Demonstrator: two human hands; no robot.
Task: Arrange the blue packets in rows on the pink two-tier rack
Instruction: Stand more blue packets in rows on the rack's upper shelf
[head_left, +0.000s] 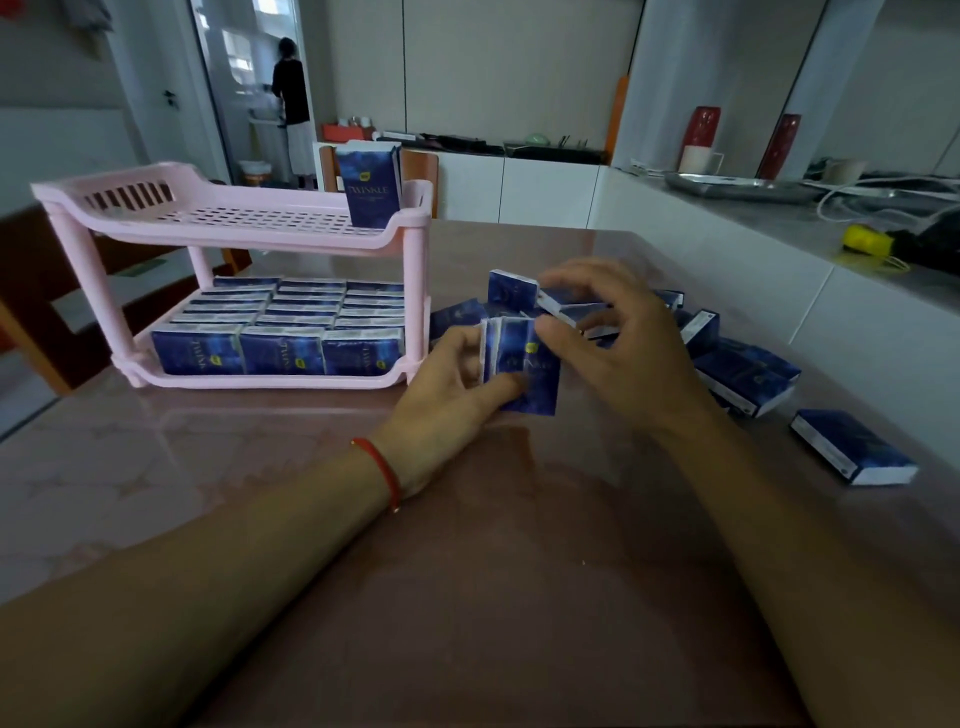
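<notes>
The pink two-tier rack (78, 205) stands at the left on the table. Its lower tier is filled with rows of blue packets (283, 325); a single upright packet (370, 182) stands at the right end of the upper tier. Right of the rack, my left hand (447, 379) grips a small upright bunch of blue packets (524, 366) on the table. My right hand (618, 332) pinches another blue packet (569, 304) just above that bunch. A loose pile of packets (748, 376) lies behind and right of my hands.
One blue packet (852, 447) lies apart near the table's right edge. A white counter (753, 244) with a metal tray, cables and red vases runs along the right. A chair stands behind the rack. A person stands far off in a doorway.
</notes>
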